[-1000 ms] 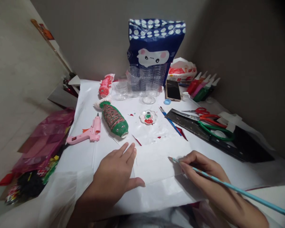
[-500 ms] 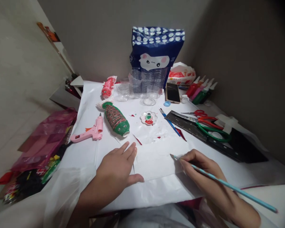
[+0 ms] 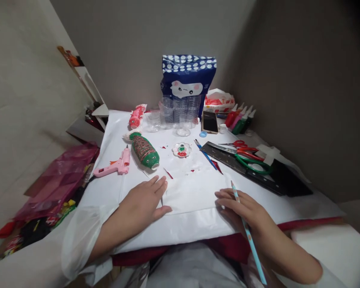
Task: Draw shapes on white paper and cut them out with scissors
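Observation:
A sheet of white paper (image 3: 192, 196) lies on the white-covered table between my hands. My left hand (image 3: 147, 198) rests flat on its left side, fingers spread. At the paper's right edge is my right hand (image 3: 240, 208), with a light blue pencil (image 3: 252, 246) held between its fingers, its length slanting down toward me. Just beyond my left hand lies a green fish (image 3: 145, 152) with a glittery red-brown body. A pink glue gun (image 3: 117, 164) is left of the fish. A flower-shaped palette (image 3: 181, 150) with red and green paint sits beyond the paper.
Paintbrushes (image 3: 208, 158), a black ruler-like strip (image 3: 234, 164) and green-handled scissors (image 3: 255, 165) lie to the right. Behind are a red fish (image 3: 137, 116), clear plastic cups (image 3: 180, 114), a phone (image 3: 210, 122), paint bottles (image 3: 240, 120) and a blue bag (image 3: 187, 76).
The pencil has turned in my right hand; its tip has left the paper and it now points up and away. The whole view has shifted slightly.

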`<state>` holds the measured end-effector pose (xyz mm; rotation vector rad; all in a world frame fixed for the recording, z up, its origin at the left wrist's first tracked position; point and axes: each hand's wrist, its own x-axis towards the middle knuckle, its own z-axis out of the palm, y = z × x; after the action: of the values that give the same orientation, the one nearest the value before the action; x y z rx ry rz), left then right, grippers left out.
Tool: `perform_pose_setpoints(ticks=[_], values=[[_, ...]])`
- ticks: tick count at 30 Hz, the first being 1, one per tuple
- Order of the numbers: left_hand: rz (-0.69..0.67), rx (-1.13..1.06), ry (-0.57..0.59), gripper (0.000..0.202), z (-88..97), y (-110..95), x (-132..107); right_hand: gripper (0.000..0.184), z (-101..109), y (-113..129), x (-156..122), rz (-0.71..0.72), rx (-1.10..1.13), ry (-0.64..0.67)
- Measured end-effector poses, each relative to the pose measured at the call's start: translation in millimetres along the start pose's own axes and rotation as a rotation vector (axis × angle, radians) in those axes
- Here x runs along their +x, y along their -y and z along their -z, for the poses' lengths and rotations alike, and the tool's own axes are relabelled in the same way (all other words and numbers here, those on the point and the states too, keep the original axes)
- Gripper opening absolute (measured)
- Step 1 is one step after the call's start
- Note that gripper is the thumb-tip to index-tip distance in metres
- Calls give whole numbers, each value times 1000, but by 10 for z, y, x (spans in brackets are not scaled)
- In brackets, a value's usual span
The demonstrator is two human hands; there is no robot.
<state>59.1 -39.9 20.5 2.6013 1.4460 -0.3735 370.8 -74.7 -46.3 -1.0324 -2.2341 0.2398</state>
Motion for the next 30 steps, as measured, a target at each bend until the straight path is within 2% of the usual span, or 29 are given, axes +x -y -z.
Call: perform_pose_setpoints(ticks=[4,7,10,13,18,23,30], values=[[-69,48,-64,57,-1,34,-45,28,40,51,33,40,-63,23],[-161,105,-158,42,26,43,-115,34,27,64,25,34,-74,18],[-261,132,-275,35,74,5,-205,36,3,74,-3,25,-45,11],[-323,173,-322,31,102,-71,-260,32,-19,81,-29,-9,-6,-18],[-361,279,-337,25,10,-157,-223,25,-65,81,-41,-46,64,-82],[-372,382,-366,25,-107,-189,-170,23,-84,92,-35,-52,37,-112],[-276,428,-233,29,-98,-310,-159,22,-102,108,-38,-37,22,-144]])
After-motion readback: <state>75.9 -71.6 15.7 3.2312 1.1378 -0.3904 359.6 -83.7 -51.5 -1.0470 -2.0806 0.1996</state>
